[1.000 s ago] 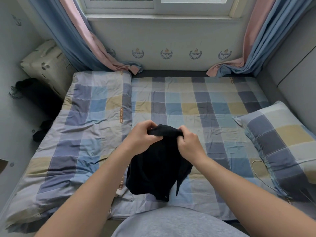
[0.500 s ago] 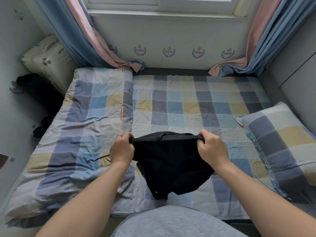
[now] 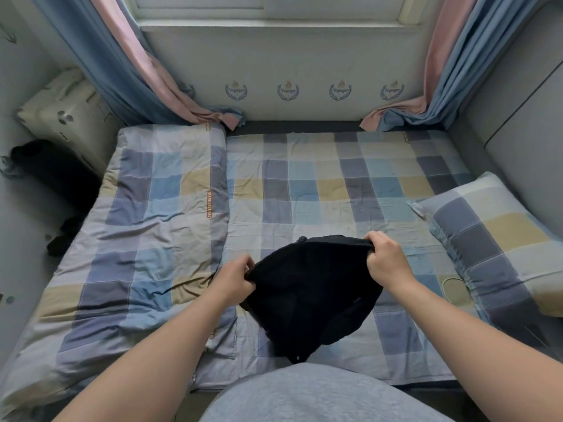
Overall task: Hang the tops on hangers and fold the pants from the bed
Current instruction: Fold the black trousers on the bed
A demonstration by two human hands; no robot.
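A black garment [image 3: 310, 296], small and dark, hangs over the near middle of the checked bed [image 3: 320, 184]. My left hand [image 3: 236, 277] pinches its lower left edge, held lower than the other side. My right hand [image 3: 385, 263] grips the upper right edge, fingers curled round the fabric. The cloth is stretched slantwise between the two hands and its lower end droops toward my body. I cannot tell whether it is a top or pants.
A folded checked quilt [image 3: 146, 226] covers the bed's left half. A matching pillow [image 3: 499, 248] lies at the right, with a thin cable [image 3: 451, 287] beside it. Dark items [image 3: 51, 175] and a patterned bag [image 3: 67, 111] sit at the left wall. Curtains [image 3: 152, 71] hang at the far corners.
From being bunched between close hands, the garment was pulled wide and level. Now my left hand has dropped lower and my right has risen, tilting the cloth.
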